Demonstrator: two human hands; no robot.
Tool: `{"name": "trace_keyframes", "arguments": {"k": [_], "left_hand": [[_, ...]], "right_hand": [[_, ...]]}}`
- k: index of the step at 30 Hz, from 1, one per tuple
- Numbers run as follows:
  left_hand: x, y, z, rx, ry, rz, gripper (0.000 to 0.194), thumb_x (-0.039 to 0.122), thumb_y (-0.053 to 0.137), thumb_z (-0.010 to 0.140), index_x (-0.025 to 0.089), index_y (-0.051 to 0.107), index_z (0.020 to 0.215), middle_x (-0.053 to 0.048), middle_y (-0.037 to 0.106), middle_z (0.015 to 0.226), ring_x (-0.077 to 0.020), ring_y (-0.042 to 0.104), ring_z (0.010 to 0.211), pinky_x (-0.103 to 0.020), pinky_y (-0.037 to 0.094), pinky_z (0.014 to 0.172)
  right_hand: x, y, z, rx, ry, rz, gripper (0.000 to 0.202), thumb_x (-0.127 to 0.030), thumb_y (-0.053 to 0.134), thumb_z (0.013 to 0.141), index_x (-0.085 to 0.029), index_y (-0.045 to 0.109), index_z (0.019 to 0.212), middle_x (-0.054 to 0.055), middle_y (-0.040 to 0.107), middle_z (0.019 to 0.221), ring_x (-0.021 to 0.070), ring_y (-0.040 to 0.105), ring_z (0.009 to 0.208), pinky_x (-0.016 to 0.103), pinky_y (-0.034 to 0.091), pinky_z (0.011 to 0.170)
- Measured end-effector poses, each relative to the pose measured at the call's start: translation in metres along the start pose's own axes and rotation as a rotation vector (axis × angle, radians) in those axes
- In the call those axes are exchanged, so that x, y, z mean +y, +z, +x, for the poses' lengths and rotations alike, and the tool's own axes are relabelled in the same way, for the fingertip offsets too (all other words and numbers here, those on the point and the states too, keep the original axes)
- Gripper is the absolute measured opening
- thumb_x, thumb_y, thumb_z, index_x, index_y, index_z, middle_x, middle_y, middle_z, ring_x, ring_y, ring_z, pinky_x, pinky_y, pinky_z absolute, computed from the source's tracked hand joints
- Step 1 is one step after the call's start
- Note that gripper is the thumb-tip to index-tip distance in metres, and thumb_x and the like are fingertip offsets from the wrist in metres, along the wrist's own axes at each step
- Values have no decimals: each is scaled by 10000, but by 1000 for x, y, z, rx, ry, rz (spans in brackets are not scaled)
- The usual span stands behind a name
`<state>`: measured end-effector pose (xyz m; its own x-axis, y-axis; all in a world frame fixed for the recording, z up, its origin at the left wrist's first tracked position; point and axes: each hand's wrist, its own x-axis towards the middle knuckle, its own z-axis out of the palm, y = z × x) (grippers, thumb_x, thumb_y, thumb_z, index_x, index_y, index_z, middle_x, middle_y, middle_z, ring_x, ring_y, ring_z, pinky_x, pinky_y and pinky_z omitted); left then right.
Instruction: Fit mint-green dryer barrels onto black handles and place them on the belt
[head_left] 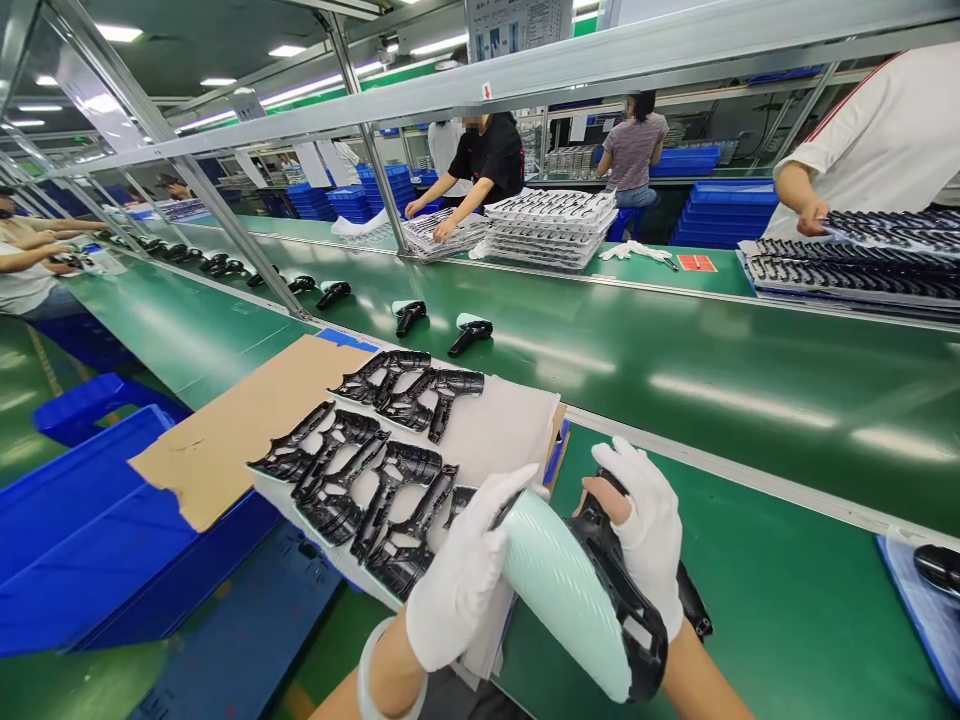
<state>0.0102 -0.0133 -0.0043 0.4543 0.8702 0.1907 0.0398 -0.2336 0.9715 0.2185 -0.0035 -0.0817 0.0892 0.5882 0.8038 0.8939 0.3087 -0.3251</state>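
Between my two white-gloved hands is a hair dryer housing [566, 595], mint green and ribbed on one side and black on the other, tilted toward the camera. My left hand [465, 570] is closed around its upper left end. The fingers of my right hand [646, 525] wrap the black grip side, with a bare thumb tip pressed on it. Under my right wrist a black part [693, 603] lies on the green bench, partly hidden. To the left, black hair dryer half shells [405, 465] lie in rows on a white tray [517, 410], close to my left hand.
A green conveyor [675, 370] runs behind the bench, carrying several hair dryer bodies [471, 333]. Cardboard [247, 410] and a blue bin [97, 540] are at left. A blue-edged tray [911, 600] sits at right. Co-workers handle stacked trays [551, 230] across the line; a metal rail [525, 75] crosses overhead.
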Motion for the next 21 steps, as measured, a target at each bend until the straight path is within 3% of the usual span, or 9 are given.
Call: {"name": "trace_keyframes", "arguments": {"k": [3,5,6,11,13,18,21], "left_hand": [[-2,0,0,-6,-96,-29,766,685,626,806,263,478,1427,-94,574,1321,-323,527,1226,-406,426,1054],[-3,1,0,3,-167,-27,966,710,772,620,264,473,1423,-96,560,1326,-350,518,1233,-414,429,1048],[-3,1,1,4,-179,-20,984,698,797,595,265,475,1418,-95,559,1324,-354,514,1238,-416,424,1054],[-5,-3,1,-23,-51,-15,520,530,562,931,297,494,1391,-65,578,1305,-283,532,1223,-391,402,1075],[-7,-4,0,-21,-44,-3,510,528,556,936,319,492,1396,-54,572,1322,-281,518,1246,-384,398,1083],[-7,-4,1,20,-166,19,928,695,802,593,298,525,1385,-75,535,1370,-360,486,1283,-418,413,1084],[-4,-4,4,33,-181,26,1033,654,879,480,274,532,1376,-91,546,1345,-377,499,1267,-438,427,1075]], "right_hand": [[-2,0,2,20,41,38,205,-291,453,987,-235,650,978,93,695,1091,262,610,1163,493,458,1035],[-4,-1,4,22,69,50,217,-330,465,984,-228,657,978,101,699,1085,269,618,1149,491,460,1032],[-5,-3,6,17,84,50,227,-354,472,982,-227,659,958,104,702,1073,275,619,1143,494,456,1034],[-14,-12,19,-20,151,-12,223,-395,500,955,-248,667,972,92,689,995,287,623,1086,485,471,994],[-18,-16,25,-7,134,-47,206,-380,503,948,-254,657,1001,91,677,982,283,630,1040,475,486,954],[-28,-29,41,125,-54,-134,96,-283,569,906,-227,599,978,116,653,931,284,627,920,456,526,777],[-27,-39,50,169,-349,-257,197,-181,682,808,-270,568,942,81,656,933,266,624,907,484,514,798]]}}
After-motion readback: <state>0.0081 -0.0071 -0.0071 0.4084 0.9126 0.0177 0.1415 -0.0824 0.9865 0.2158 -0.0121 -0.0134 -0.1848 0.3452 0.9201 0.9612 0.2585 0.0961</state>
